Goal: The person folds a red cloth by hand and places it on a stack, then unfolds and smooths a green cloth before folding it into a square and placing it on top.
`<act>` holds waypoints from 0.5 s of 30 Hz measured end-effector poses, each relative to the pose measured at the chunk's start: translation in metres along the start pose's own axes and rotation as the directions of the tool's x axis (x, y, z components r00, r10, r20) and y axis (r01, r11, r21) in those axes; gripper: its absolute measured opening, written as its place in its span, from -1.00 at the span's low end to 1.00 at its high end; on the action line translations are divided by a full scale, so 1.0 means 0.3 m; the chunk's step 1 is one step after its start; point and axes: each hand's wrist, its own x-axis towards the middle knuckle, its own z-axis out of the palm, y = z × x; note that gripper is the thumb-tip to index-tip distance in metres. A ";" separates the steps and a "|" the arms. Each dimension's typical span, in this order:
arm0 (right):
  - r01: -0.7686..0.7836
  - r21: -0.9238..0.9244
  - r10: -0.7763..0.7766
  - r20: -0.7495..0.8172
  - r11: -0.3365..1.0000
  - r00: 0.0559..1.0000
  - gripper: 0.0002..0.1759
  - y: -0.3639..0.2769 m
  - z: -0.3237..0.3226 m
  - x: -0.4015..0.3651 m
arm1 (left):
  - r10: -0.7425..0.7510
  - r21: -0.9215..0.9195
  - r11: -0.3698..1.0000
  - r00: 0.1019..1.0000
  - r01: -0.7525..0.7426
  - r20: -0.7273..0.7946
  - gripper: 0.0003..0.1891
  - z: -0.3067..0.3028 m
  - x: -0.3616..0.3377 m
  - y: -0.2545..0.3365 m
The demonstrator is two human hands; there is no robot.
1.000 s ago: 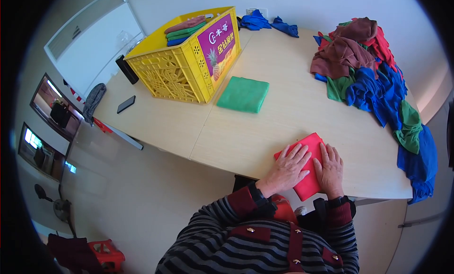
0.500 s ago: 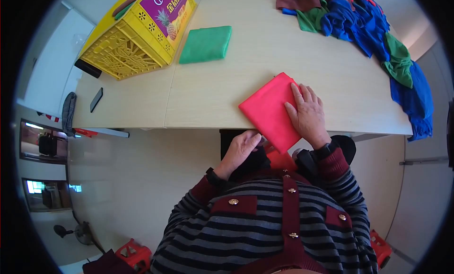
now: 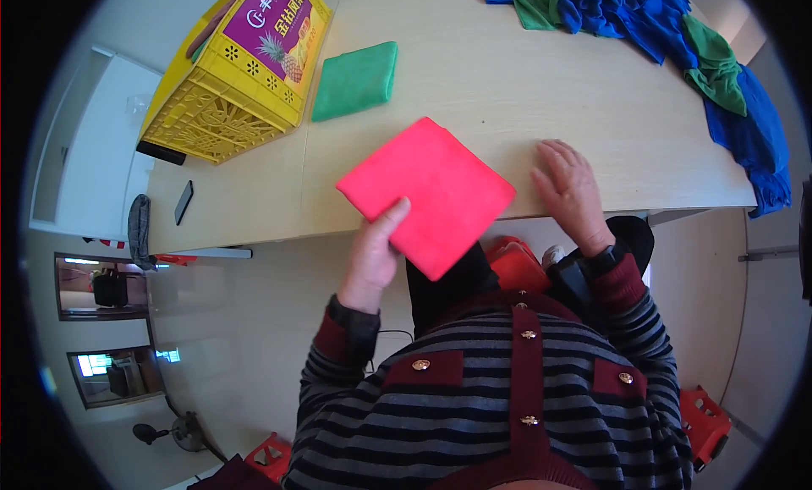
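A folded pinkish-red cloth (image 3: 436, 194) is gripped at its lower left edge by my left hand (image 3: 376, 249). The thumb lies on top of the cloth and the other fingers are hidden beneath it. Part of the cloth reaches over the table, and its near corner hangs past the front edge. To the right of the cloth, my right hand (image 3: 571, 189) is apart from it, fingers loosely extended at the table edge and holding nothing. A folded green cloth (image 3: 355, 80) lies flat beyond the red one, to the left.
A yellow plastic crate (image 3: 228, 109) with a pineapple label stands at the back left of the table (image 3: 482, 84). A phone (image 3: 183, 202) lies near the left edge. Crumpled blue, green and brown cloths (image 3: 626, 20) spread along the right side. A red stool (image 3: 704, 422) stands at lower right.
The red cloth has moved left and lifted at its near side, now in my left hand. My right hand has come off the cloth. The view has shifted slightly.
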 end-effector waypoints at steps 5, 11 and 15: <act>-0.016 -0.213 -0.016 -0.148 0.977 0.989 -0.51 0.074 -0.031 -0.021 | 0.117 0.000 0.993 0.993 -0.117 -0.023 -0.51 -0.010 0.259 0.321; -0.077 -0.218 0.045 -0.147 0.973 0.988 -0.50 0.061 -0.037 -0.018 | 0.221 -0.065 0.973 0.975 -0.222 -0.019 -0.51 -0.151 0.719 0.475; -0.080 -0.208 0.049 -0.148 0.975 0.988 -0.50 0.058 -0.043 -0.016 | 0.189 -0.261 0.947 0.982 -0.186 -0.016 -0.51 -0.263 0.986 0.352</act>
